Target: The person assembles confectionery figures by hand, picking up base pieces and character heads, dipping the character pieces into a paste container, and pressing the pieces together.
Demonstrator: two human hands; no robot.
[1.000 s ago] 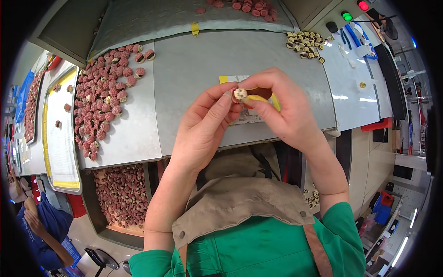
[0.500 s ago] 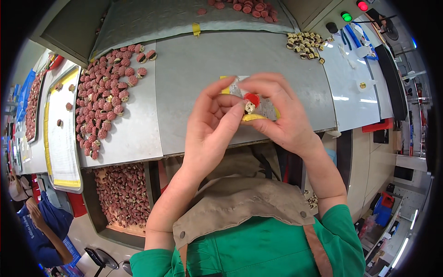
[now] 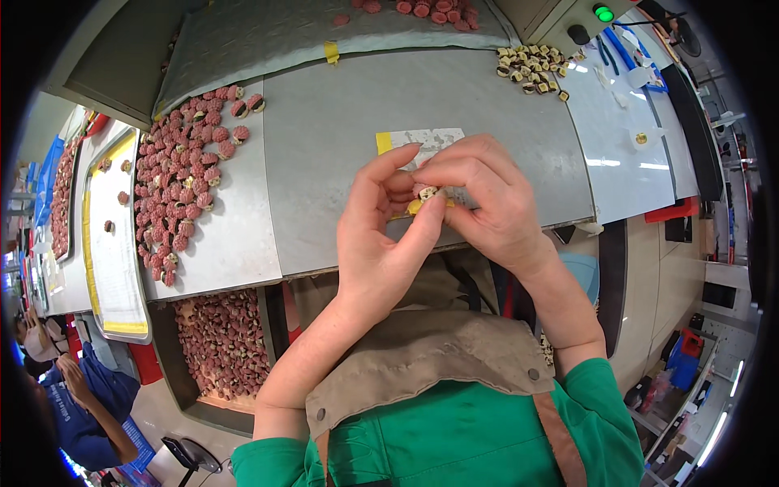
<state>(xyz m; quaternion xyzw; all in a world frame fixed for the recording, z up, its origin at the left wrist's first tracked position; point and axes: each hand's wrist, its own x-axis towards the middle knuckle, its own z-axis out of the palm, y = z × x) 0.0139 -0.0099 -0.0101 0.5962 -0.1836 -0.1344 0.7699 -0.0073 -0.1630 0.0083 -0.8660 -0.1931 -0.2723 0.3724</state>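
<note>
Over the near edge of the grey worktop, a small round piece (image 3: 426, 193) with a pinkish-red top and a speckled cream underside sits between my fingertips. My left hand (image 3: 381, 215) pinches it from the left, the thumb pressed against its lower side. From the right, my right hand (image 3: 495, 199) closes on it with thumb and curled fingers. A bit of yellow material (image 3: 415, 208) shows just under the piece; what it belongs to I cannot tell. Behind my hands lies a worn pale card (image 3: 426, 138) with a yellow edge, partly hidden by my fingers.
Pink ribbed pieces (image 3: 182, 178) lie heaped at left. Below them is an open drawer (image 3: 166, 349) full of similar pieces. A white tray (image 3: 118, 260) stands further left. Small cream-and-dark blocks (image 3: 531, 69) lie at back right. A person in blue (image 3: 85, 406) is at lower left.
My fingertips have drawn closer together round the piece. The bright red round part seen at it before no longer shows, and a pinkish top now does. The view has shifted slightly.
</note>
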